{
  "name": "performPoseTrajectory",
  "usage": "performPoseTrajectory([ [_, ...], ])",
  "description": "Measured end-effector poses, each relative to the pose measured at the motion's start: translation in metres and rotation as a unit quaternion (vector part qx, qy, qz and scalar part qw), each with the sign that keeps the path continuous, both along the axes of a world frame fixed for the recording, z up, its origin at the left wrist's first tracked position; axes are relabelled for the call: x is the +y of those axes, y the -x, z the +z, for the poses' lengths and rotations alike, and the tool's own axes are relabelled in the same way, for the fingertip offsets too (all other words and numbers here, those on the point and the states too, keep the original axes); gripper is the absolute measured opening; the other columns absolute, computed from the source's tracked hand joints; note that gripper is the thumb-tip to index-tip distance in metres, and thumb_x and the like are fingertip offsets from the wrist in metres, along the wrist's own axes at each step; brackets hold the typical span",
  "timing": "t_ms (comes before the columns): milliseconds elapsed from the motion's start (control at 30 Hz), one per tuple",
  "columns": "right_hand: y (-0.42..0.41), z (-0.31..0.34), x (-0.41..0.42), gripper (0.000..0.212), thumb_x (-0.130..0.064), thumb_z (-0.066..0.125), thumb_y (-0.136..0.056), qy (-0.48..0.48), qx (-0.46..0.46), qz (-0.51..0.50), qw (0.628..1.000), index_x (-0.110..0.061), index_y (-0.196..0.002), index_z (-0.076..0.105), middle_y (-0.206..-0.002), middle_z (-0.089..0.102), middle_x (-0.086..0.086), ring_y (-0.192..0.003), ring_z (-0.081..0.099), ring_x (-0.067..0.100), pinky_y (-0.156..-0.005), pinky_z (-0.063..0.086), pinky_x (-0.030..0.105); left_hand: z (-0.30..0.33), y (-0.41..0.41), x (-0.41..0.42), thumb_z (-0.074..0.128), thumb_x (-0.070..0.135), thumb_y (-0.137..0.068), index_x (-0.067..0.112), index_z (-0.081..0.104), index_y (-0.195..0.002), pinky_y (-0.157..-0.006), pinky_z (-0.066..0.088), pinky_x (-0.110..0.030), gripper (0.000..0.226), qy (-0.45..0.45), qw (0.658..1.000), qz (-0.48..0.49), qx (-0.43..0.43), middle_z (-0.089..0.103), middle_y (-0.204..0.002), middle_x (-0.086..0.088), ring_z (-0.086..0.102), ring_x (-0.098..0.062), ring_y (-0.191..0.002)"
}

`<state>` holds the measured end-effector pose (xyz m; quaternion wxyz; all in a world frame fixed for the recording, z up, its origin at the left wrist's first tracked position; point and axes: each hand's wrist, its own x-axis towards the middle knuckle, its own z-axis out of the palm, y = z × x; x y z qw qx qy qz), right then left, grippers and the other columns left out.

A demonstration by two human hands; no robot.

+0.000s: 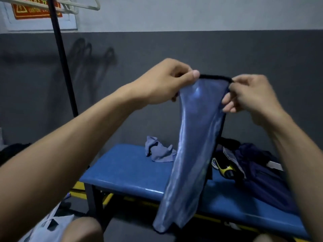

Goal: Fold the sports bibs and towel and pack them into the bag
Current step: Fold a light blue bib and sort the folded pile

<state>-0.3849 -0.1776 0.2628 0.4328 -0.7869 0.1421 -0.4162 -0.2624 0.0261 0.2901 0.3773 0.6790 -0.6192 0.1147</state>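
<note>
A shiny blue sports bib (190, 154) with black trim hangs lengthwise in the air above the bench. My left hand (166, 82) pinches its top edge at the left corner. My right hand (248, 93) pinches the same black-trimmed edge at the right corner. A crumpled light blue towel (158, 151) lies on the blue bench (129, 170) behind the bib. A dark navy bag or heap of dark cloth (262, 173) lies on the right part of the bench, with a yellow and black item (225, 167) beside it.
A black pole (62, 55) of a clothes rack stands at the left, with white hangers (78, 6) above. The grey wall runs close behind the bench. A white bag or sheet (45, 227) lies on the floor at the lower left. My knee (82, 229) is at the bottom.
</note>
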Motion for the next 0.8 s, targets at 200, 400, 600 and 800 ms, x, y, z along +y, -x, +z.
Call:
performPoseTrajectory([
  [200, -0.013, 0.065, -0.004, 0.02, -0.007, 0.044, -0.09, 0.066, -0.114, -0.016, 0.991, -0.021, -0.081, 0.056, -0.061, 0.072, 0.004, -0.055, 0.072, 0.024, -0.045, 0.055, 0.031, 0.017, -0.006, -0.018, 0.054, 0.027, -0.105, 0.005, 0.058, -0.078, -0.057, 0.043, -0.031, 0.036, 0.159, 0.971, -0.114, 0.141, 0.045, -0.074, -0.017, 0.044, -0.023, -0.059],
  [400, -0.154, 0.011, -0.044, 0.022, -0.007, 0.052, -0.079, 0.115, -0.017, -0.017, 0.993, -0.021, -0.078, 0.069, -0.067, 0.073, 0.009, -0.062, 0.073, 0.024, -0.068, 0.063, 0.047, -0.051, -0.104, -0.044, 0.058, 0.036, -0.102, 0.005, 0.066, -0.073, -0.054, 0.042, -0.033, 0.043, 0.183, 0.967, 0.045, 0.173, 0.051, -0.058, -0.011, 0.05, -0.021, -0.049],
  [600, -0.312, -0.148, -0.064, 0.028, 0.002, 0.054, -0.086, -0.023, 0.149, 0.057, 0.987, -0.018, -0.072, 0.069, -0.072, 0.074, 0.011, -0.064, 0.069, 0.023, -0.071, 0.062, 0.042, -0.201, -0.215, -0.039, 0.058, 0.042, -0.101, 0.009, 0.068, -0.075, -0.054, 0.035, -0.031, 0.043, 0.078, 0.939, 0.247, 0.226, 0.053, -0.054, -0.001, 0.041, -0.011, -0.052],
  [800, -0.41, -0.254, -0.002, 0.022, 0.003, 0.056, -0.09, -0.1, 0.235, 0.101, 0.962, -0.007, -0.077, 0.07, -0.075, 0.074, 0.014, -0.053, 0.065, 0.02, -0.042, 0.05, 0.024, -0.28, -0.292, 0.011, 0.055, 0.044, -0.101, 0.015, 0.066, -0.07, -0.062, 0.04, -0.034, 0.044, -0.013, 0.882, 0.405, 0.242, 0.064, -0.064, -0.003, 0.058, -0.024, -0.067],
])
